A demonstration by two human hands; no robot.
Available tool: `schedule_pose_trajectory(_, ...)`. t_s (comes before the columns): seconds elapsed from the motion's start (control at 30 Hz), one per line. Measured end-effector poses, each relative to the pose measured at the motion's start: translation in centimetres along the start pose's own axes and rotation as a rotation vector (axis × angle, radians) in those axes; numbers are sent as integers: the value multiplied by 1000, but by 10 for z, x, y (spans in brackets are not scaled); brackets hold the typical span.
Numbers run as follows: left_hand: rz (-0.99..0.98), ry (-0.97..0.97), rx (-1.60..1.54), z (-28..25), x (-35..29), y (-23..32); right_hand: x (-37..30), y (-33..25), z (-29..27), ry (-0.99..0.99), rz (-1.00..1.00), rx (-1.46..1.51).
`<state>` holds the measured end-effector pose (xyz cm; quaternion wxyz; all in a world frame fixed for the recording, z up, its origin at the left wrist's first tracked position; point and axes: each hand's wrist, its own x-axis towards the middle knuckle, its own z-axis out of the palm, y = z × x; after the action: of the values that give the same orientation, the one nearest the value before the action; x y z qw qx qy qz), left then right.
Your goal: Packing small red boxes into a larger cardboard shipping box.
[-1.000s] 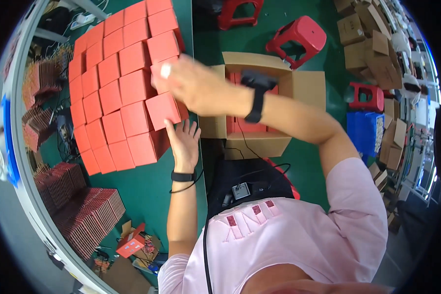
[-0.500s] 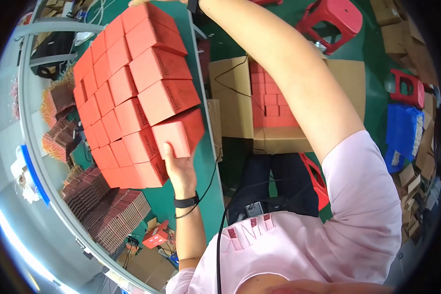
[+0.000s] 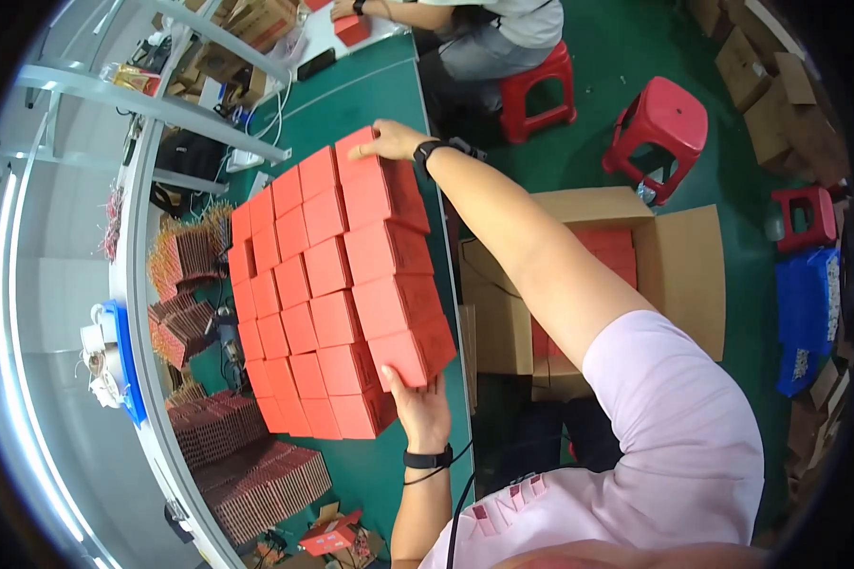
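Note:
A large stack of red boxes (image 3: 299, 313) stands on the green table, several columns wide. Along its right side runs a row of red boxes (image 3: 380, 251), pressed end to end between my two hands. My left hand (image 3: 421, 410) grips the near end, thumb over the face of the last box and fingers at its end, partly hidden. At the far end, my right hand (image 3: 389, 142) is curled over the top box, fingers on its face. One narrow dark gap shows in the stack's left part.
An open carton (image 3: 688, 275) holding red boxes stands right of the table. Red stools (image 3: 664, 123) are on the green floor. Beyond the table's far end sits another person (image 3: 503, 43), with a hand near a red box. Bundles of brown-red cards (image 3: 266, 488) lie left.
The view has shifted, bringing my right hand and the other person into sight. The near-end box, tilted out before, now sits more in line with the row.

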<state>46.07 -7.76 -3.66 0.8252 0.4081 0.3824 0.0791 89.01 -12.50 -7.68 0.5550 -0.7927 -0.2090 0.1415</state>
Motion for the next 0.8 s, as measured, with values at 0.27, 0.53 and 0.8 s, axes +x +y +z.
schedule_pose_trajectory(0.27, -49, 85, -27, -30, 2, 11, -46, -2, 2, -72, -78, 43)
schedule_pose_trajectory(0.53, -101, 117, 153, -29, -9, 27, -139, -9, -62, 32, 10, 235)
schedule_pose_trajectory(0.8, -152, -2, 257, -8, -30, -2, -287, -1, -140, 377, 161, 133)
